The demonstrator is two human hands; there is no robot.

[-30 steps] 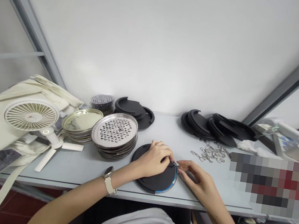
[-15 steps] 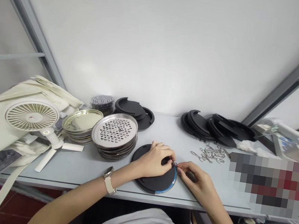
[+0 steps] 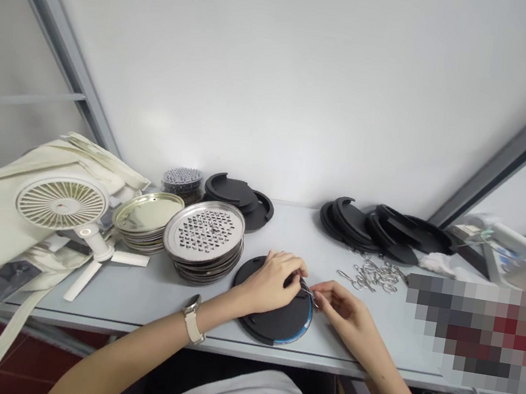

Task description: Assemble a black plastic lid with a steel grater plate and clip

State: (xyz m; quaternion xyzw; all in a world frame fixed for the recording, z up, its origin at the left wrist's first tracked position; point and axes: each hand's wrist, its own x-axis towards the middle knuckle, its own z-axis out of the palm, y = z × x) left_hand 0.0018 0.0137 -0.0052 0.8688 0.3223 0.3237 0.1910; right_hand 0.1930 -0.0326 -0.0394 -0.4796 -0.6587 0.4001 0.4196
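A black round disc [image 3: 276, 322] with a blue-edged rim lies flat near the table's front edge. My left hand [image 3: 273, 283] rests on top of it, fingers curled and pressing at its right rim. My right hand [image 3: 342, 309] pinches a small metal clip [image 3: 310, 293] against that same rim, right beside my left fingertips. A loose pile of metal clips [image 3: 373, 274] lies just behind my right hand.
Stacks of perforated steel plates [image 3: 204, 233] and gold plates [image 3: 146, 213] stand left of the disc. Black discs pile at the back middle [image 3: 236, 193] and back right [image 3: 378, 225]. A white fan [image 3: 62, 204] on cream bags fills the left. The grey table [image 3: 147, 298] ends close to me.
Both hands have stayed at the disc's right rim with only small finger movements on the clip. The view has shifted slightly.
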